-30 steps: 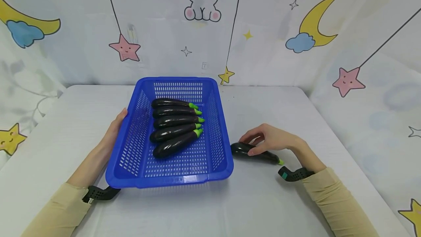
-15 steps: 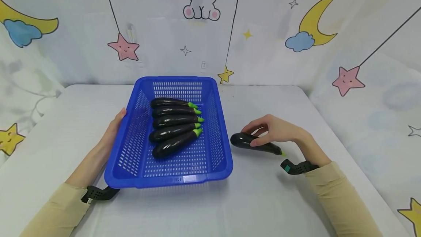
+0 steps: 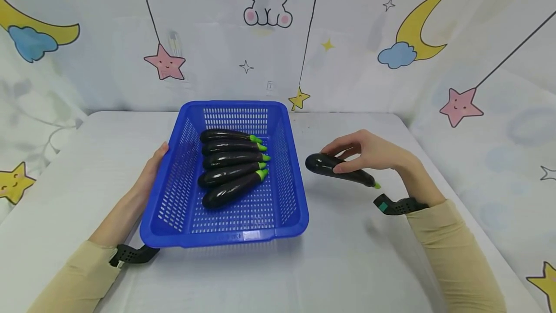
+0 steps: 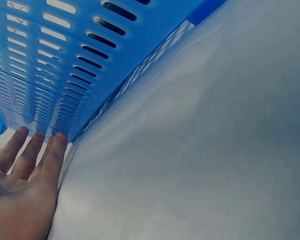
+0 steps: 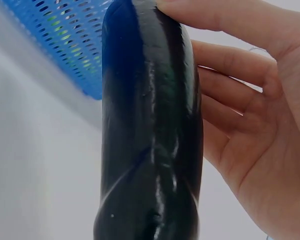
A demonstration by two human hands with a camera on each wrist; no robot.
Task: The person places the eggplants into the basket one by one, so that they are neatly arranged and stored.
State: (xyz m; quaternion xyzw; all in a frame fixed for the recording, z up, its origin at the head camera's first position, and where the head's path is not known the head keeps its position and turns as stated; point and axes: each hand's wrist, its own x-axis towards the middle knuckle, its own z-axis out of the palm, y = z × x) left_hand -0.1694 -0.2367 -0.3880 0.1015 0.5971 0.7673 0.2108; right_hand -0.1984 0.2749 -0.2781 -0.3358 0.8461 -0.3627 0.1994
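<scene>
A dark eggplant point(image 3: 343, 169) with a green stem end hangs above the table, to the right of the basket. My right hand point(image 3: 369, 151) pinches it from above between thumb and fingers; in the right wrist view the eggplant point(image 5: 150, 125) fills the middle. Several more eggplants point(image 3: 234, 160) lie side by side in a blue perforated basket point(image 3: 191, 240), stems pointing right. At the basket's left side is my left hand point(image 3: 145, 177). The left wrist view shows that hand point(image 4: 27, 185) with straight fingers, their tips against the basket's outer wall point(image 4: 65, 75).
A white-covered table point(image 3: 330, 264) bears the basket. Behind it hangs a white cloth point(image 3: 347, 81) printed with stars, moons and a rabbit, which also runs along both sides. Each wrist wears a black band point(image 3: 401, 205).
My right hand has lifted the eggplant off the table, raising it up and slightly away. The left hand, the basket and the eggplants inside have stayed in place.
</scene>
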